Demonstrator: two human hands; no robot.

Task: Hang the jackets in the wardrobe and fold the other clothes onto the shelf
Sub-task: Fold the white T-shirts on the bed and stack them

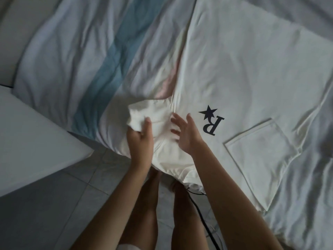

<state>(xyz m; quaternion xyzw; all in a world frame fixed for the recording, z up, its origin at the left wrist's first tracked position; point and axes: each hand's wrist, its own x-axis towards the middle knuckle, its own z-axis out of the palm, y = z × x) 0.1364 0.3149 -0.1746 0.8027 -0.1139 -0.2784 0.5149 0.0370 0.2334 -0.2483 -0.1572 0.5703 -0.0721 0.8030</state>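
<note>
- The big white cotton T-shirt (243, 78) lies spread out on the bed with the white, blue and pink striped sheet (63, 60). It fills the picture from the middle out to 3 o'clock. I think it is laid flat so that it can be folded neatly.
- The black star and letter R print (211, 121) is just right of the middle, at 3 o'clock. It looks upside down from here, so the neck end is probably close to the person.
- The square sewn-on pocket (259, 159) is at 4 o'clock.
- The left hand (139, 136), just left of the middle at 8 o'clock, is curled tight around a soft bunch of the shirt's cloth (138, 114). It looks ready to pull that side over for a fold.
- The right hand (187, 138) is open with its fingers spread, right beside the print. It seems to hold the shirt still or smooth it. It is blurry, so I cannot tell if it presses down.
- A white flat-topped cupboard (36, 138) stands at 8 o'clock.
- The shelf and wardrobe are not in sight.
</note>
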